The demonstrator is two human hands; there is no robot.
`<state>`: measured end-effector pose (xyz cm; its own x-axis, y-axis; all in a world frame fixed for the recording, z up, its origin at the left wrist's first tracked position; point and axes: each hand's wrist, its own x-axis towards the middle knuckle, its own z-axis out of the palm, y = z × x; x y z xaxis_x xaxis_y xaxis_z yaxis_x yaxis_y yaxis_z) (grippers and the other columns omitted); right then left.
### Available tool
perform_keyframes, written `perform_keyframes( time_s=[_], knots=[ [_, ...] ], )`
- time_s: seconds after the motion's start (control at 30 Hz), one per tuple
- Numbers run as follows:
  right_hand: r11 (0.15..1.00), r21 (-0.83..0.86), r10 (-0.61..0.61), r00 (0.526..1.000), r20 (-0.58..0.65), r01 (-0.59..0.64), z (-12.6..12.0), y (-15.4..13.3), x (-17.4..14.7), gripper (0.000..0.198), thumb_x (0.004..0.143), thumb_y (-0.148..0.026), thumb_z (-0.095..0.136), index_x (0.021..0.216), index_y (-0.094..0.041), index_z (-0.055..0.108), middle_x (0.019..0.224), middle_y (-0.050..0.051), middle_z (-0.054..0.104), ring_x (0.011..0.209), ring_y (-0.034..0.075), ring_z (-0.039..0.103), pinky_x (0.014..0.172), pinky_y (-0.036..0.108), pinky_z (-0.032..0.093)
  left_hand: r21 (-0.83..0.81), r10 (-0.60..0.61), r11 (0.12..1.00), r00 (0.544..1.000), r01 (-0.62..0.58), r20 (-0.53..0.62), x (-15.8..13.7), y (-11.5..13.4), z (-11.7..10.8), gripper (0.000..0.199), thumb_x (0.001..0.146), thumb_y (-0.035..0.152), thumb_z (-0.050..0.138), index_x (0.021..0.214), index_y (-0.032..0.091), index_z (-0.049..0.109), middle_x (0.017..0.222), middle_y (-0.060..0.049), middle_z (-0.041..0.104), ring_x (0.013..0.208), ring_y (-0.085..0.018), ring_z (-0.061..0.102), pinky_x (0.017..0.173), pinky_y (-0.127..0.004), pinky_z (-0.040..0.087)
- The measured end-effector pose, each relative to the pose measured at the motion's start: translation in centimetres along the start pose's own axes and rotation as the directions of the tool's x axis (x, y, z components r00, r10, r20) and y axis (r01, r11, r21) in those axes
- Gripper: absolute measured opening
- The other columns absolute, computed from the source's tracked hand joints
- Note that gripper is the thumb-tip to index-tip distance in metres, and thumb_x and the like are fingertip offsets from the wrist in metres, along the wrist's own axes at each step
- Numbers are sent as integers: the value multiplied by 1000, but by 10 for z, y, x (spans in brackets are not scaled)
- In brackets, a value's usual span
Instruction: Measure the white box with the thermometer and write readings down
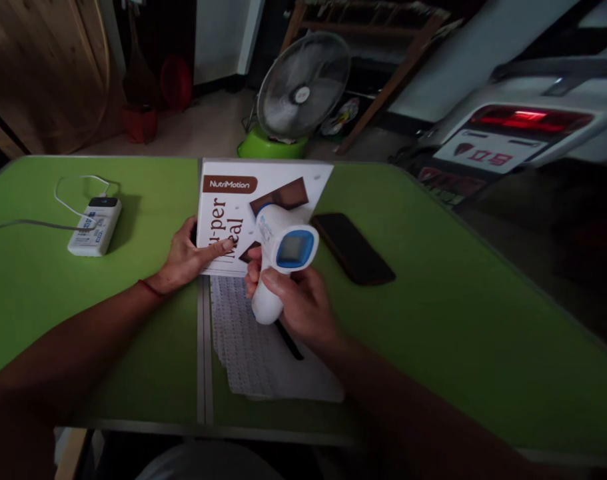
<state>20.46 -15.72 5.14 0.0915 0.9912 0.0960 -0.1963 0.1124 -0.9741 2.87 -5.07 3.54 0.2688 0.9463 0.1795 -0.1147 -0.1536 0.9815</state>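
Observation:
My left hand [193, 255] grips the near left corner of a white and brown NutriMotion box [278, 177], thumb on its printed face. In my right hand [303, 300] is a white infrared thermometer [269, 310] with a blue-framed screen, fingers wrapped round its handle. The thermometer is in front of the box and hides part of its print; whether the two touch I cannot tell. Beneath my hands lie printed sheets of paper [243, 353] with a black pen [289, 341] on them, partly covered by my right hand.
On the green table [458, 347], a dark phone [354, 248] lies to the right. At the left, a white power bank [96, 227] has a cable plugged in. Beyond the table are a fan [303, 93], a red bin [139, 123] and a scooter's rear [528, 133].

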Motion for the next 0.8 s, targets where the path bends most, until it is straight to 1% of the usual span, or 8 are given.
perform_keyframes(
  time_s=[0.1, 0.23, 0.3, 0.4, 0.53, 0.8],
  knots=[
    [1000, 20, -11, 1000, 18, 11, 1, 0, -1, 32, 82, -52, 90, 98, -26, 79, 75, -1, 70, 66, 17, 63, 63, 36, 54, 14, 8, 1000, 1000, -8, -4, 0, 0, 0, 68, 62, 61, 103, 106, 22, 70, 108, -7, 83, 94, -25, 76, 83, -42, 65],
    [1000, -28, -9, 999, 33, 10, 0, 0, -3, 32, 85, -54, 88, 92, -25, 76, 75, 0, 69, 66, 17, 62, 64, 37, 53, 8, 21, 1000, 1000, -21, 10, -1, 1, 0, 64, 64, 58, 103, 106, 23, 70, 109, -7, 83, 96, -26, 77, 86, -44, 66],
    [1000, -28, -7, 999, 34, 8, -1, 1, -4, 32, 86, -54, 86, 93, -25, 76, 75, 0, 69, 66, 17, 62, 64, 37, 53, 7, 19, 1000, 1000, -19, 12, -1, 1, 0, 63, 64, 56, 103, 107, 23, 70, 109, -7, 83, 97, -26, 77, 87, -45, 67],
    [1000, -22, -17, 999, 50, 18, -2, 2, -4, 32, 89, -54, 83, 99, -25, 75, 76, -1, 68, 66, 17, 61, 66, 38, 54, 11, 16, 1000, 1000, -16, 14, -2, 2, -1, 63, 65, 56, 103, 107, 23, 70, 110, -7, 83, 97, -27, 78, 87, -45, 67],
    [996, -87, -17, 998, 68, 23, -3, 3, -4, 34, 93, -57, 79, 106, -26, 74, 78, 0, 66, 69, 18, 60, 66, 38, 55, 6, 17, 1000, 1000, -17, 15, -2, 3, 0, 64, 65, 57, 103, 107, 23, 69, 110, -7, 84, 98, -27, 78, 88, -46, 68],
    [991, -126, -47, 997, 63, 54, -3, 2, -5, 36, 95, -62, 79, 103, -27, 74, 77, 0, 67, 68, 19, 62, 65, 39, 57, 16, 33, 999, 999, -33, 8, -2, 1, -2, 63, 65, 58, 104, 106, 24, 71, 109, -7, 83, 98, -28, 79, 87, -46, 69]
  ],
)
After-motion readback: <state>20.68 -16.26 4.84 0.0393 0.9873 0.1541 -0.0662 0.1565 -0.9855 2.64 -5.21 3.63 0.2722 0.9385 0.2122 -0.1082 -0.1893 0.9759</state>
